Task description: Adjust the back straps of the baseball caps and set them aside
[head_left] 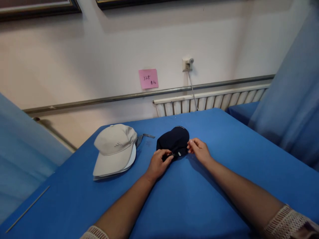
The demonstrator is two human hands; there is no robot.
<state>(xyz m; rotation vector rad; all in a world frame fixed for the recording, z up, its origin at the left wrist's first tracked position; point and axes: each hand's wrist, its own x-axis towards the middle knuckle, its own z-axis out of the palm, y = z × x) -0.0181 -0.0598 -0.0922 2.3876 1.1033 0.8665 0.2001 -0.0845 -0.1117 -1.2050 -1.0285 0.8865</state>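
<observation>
A dark navy cap (173, 137) lies on the blue-covered table in front of me, with its back strap and a small metal buckle (179, 154) toward me. My left hand (159, 163) is closed on the near left edge of this cap, thumb and forefinger pinched together by the strap. At the cap's right side, my right hand (200, 150) has its fingertips pinched on the edge near the buckle. To the left sits a stack of light caps, a beige cap (115, 146) on top and a paler brim (133, 158) showing beneath it.
A grey strap (147, 135) sticks out from the stack toward the navy cap. A thin stick (28, 209) lies along the left of the blue table (189, 199). Behind are a metal rail (112, 99), a radiator (211, 101) and a plugged cord (192, 86). Blue curtains (294, 86) hang at both sides.
</observation>
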